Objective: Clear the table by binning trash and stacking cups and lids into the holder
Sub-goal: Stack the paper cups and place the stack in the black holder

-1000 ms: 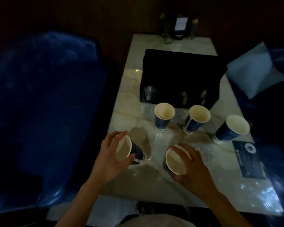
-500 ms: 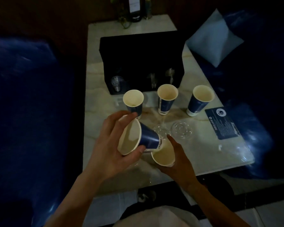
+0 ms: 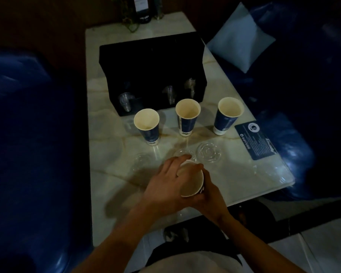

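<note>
Both hands meet at the table's near middle around nested blue paper cups (image 3: 191, 181), one cup sitting inside the other. My left hand (image 3: 165, 186) grips the rim from the left; my right hand (image 3: 211, 196) wraps the cups from the right and below. Three more blue paper cups stand upright in a row: left (image 3: 147, 125), middle (image 3: 187, 116), right (image 3: 228, 114). Clear plastic lids lie flat between: one (image 3: 208, 154) to the right, one (image 3: 185, 154) just beyond my fingers, one (image 3: 143, 160) to the left. The black holder (image 3: 152, 64) stands behind the row.
The marble table (image 3: 106, 134) has a dark blue card (image 3: 257, 140) near its right edge. Bottles and a plant (image 3: 140, 12) stand at the far end. Blue seats flank both sides; a pale cushion (image 3: 240, 38) lies at the right.
My left hand brought its tilted cup over and down into the cup held by my right hand; the two are now nested. The view shifted slightly.
</note>
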The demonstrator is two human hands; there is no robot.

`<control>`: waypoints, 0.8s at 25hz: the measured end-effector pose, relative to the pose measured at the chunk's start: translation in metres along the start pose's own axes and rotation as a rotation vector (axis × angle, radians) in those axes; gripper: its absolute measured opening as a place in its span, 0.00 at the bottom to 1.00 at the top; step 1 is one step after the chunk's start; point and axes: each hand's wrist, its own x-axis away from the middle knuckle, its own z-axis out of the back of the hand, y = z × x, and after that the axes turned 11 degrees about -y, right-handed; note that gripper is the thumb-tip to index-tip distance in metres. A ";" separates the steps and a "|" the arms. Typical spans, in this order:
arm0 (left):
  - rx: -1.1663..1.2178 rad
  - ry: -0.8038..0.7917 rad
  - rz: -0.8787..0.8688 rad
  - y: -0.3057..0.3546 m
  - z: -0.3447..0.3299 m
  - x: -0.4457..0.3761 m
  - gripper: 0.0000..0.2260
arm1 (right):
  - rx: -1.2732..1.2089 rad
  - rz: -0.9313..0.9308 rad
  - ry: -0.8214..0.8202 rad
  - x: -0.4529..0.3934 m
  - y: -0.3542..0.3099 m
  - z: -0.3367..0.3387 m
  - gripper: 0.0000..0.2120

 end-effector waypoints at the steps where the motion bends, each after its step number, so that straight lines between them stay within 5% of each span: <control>1: -0.023 -0.012 -0.007 -0.001 -0.009 -0.003 0.34 | -0.016 0.006 0.008 0.000 0.002 0.000 0.43; 8: 0.036 0.003 0.062 -0.007 -0.045 -0.009 0.33 | -0.111 -0.023 -0.098 -0.005 0.009 0.011 0.41; 13: 0.075 -0.082 0.119 -0.005 -0.043 -0.005 0.38 | -0.066 -0.044 -0.320 -0.013 0.004 0.041 0.42; 17: 0.064 -0.108 0.174 -0.019 -0.013 -0.009 0.34 | 0.212 -0.033 -0.512 -0.041 -0.003 0.098 0.36; 20: 0.044 0.074 0.255 -0.043 0.025 -0.031 0.26 | 0.463 0.049 -0.431 -0.082 -0.029 0.138 0.23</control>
